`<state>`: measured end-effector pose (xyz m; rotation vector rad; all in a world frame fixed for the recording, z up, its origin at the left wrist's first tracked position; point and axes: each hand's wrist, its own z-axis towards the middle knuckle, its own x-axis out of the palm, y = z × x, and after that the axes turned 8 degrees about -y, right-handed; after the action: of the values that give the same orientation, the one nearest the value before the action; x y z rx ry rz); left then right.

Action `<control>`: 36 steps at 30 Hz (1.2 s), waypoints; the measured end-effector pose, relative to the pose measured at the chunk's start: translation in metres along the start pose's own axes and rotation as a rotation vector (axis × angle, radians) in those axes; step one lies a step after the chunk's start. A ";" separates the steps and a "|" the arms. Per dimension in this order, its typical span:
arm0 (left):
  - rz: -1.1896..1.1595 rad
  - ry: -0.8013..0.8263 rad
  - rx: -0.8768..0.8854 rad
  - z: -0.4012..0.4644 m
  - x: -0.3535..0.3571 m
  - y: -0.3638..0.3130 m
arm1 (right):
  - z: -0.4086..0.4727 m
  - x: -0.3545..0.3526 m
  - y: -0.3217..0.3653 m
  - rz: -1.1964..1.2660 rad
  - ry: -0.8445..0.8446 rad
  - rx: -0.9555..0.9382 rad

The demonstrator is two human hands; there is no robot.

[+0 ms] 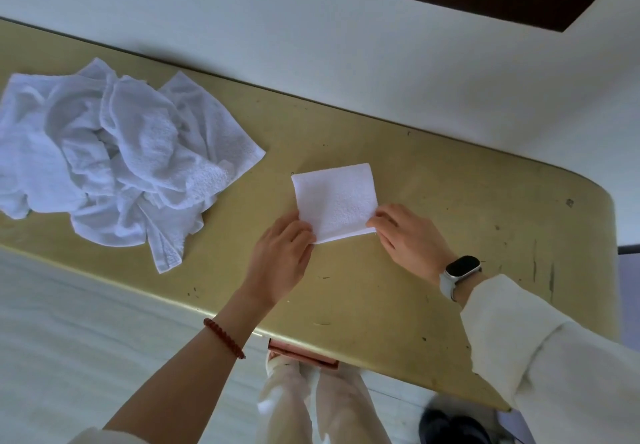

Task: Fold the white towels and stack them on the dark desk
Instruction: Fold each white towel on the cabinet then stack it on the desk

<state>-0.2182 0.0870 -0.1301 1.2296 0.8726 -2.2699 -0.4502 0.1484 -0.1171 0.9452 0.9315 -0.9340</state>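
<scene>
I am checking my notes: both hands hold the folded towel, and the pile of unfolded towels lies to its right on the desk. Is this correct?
Not quite. The head view shows the pile of unfolded towels to the left of the folded towel, not to its right. The left hand and right hand do hold it on the desk.

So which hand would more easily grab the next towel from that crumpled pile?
Probably the left hand: the pile of unfolded towels lies on its side of the desk, while the right hand sits beyond the folded towel.

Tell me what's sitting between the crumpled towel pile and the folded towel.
Nothing: the head view shows only bare desk between the crumpled pile and the folded towel.
</scene>
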 end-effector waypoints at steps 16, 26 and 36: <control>0.370 0.279 -0.176 0.051 0.007 -0.013 | 0.057 0.018 0.026 -0.235 0.070 0.202; 0.307 0.517 -0.285 0.042 0.022 0.005 | 0.051 0.039 0.015 -0.111 0.376 0.331; 0.324 0.268 -0.345 0.039 -0.013 -0.014 | 0.015 0.005 0.026 -0.081 0.064 0.068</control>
<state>-0.2431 0.0711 -0.0978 1.4102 1.0225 -1.6483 -0.4212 0.1414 -0.1108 1.0063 1.0033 -1.0141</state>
